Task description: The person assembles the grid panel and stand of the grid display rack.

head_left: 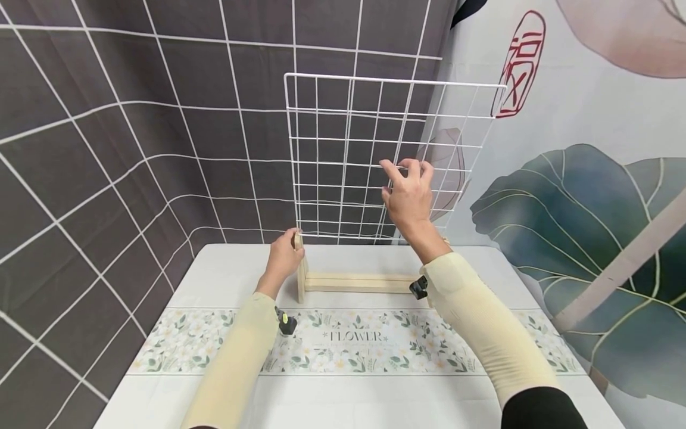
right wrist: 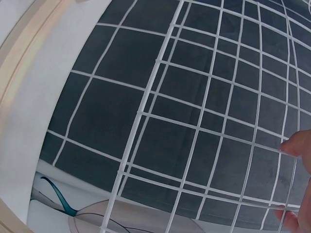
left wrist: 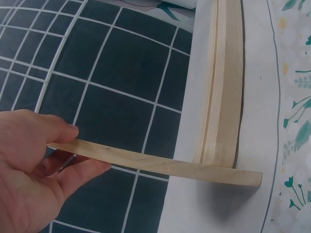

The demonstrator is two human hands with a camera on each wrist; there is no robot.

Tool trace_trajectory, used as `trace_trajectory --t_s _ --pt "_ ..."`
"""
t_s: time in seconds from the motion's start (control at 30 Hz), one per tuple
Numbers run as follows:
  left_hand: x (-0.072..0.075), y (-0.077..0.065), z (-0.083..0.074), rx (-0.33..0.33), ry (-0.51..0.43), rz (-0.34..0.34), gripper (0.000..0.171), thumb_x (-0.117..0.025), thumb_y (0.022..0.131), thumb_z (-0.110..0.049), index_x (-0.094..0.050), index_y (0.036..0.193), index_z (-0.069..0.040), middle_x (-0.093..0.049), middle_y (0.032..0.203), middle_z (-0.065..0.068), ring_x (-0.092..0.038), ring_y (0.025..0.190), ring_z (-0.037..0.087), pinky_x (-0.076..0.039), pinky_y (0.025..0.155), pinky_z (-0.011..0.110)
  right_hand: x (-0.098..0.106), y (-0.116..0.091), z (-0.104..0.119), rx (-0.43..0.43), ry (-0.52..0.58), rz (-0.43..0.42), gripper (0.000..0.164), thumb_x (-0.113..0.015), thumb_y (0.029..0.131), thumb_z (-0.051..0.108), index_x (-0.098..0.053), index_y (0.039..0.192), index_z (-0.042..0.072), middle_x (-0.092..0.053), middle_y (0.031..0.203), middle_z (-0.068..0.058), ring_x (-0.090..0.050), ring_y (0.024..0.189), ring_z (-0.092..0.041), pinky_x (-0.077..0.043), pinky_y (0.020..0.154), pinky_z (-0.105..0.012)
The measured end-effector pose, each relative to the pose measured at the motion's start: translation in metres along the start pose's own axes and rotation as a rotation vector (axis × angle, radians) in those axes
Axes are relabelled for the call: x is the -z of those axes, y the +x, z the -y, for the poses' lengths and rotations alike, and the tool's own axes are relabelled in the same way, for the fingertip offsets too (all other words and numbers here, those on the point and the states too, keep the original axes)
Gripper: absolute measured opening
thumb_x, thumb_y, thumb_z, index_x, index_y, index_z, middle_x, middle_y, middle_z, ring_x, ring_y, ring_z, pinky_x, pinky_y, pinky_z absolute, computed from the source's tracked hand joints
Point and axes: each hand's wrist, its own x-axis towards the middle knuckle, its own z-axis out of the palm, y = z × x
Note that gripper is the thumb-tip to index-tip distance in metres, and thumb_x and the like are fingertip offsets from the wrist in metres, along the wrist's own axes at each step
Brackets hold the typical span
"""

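Note:
A white wire grid panel [head_left: 375,78] stands upright above the table's far edge. My right hand [head_left: 411,193] grips its wires, fingers hooked at the grid right of its middle; in the right wrist view the fingertips [right wrist: 291,144] lie on thin wires. Below is a pale wooden stand with a long crossbar [head_left: 359,283]. With my left hand [head_left: 283,257] I pinch the far end of its left side piece [left wrist: 160,164] between thumb and fingers. The panel's lower left corner comes down right by that hand. My right forearm hides most of the stand's right end.
The white table [head_left: 236,268] carries a floral band [head_left: 354,336] lettered FLOWER. Behind it hangs a dark grey cloth [head_left: 193,71] with white grid lines, which overlap the panel's wires in view. A pale curtain [head_left: 466,71] with large leaf prints covers the right side.

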Motion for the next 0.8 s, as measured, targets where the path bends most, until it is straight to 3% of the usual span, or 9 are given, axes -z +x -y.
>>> trace_trajectory --t_s 0.27,0.63,0.8 --pt "-0.0007 0.0006 0.0006 -0.012 0.002 -0.009 0.055 -0.065 0.092 -0.003 -0.052 0.144 -0.006 -0.065 0.131 0.025 -0.065 0.120 0.040 -0.053 0.104 0.051 0.0007 -0.0009 -0.0005 0.008 -0.001 0.003 0.046 -0.075 0.083 0.006 -0.067 0.127 0.021 -0.058 0.121 -0.021 -0.048 0.122 -0.049 -0.061 0.079 -0.056" --pt "0.0000 0.0004 0.0003 -0.015 0.007 -0.010 0.054 -0.065 0.092 -0.004 -0.051 0.145 -0.006 -0.064 0.133 0.025 -0.064 0.122 0.041 -0.052 0.107 0.052 -0.0007 -0.0005 -0.0011 0.020 -0.002 -0.008 0.050 -0.076 0.079 0.003 -0.066 0.125 0.022 -0.059 0.119 -0.020 -0.048 0.120 -0.051 -0.061 0.072 -0.054" --pt "-0.0002 0.0002 0.0007 -0.013 0.008 -0.005 0.054 -0.065 0.092 -0.004 -0.052 0.144 -0.007 -0.064 0.134 0.026 -0.064 0.123 0.041 -0.052 0.107 0.052 -0.0006 0.0008 -0.0010 0.028 -0.005 0.004 0.050 -0.074 0.080 0.003 -0.066 0.126 0.022 -0.059 0.119 -0.020 -0.048 0.120 -0.052 -0.061 0.076 -0.055"
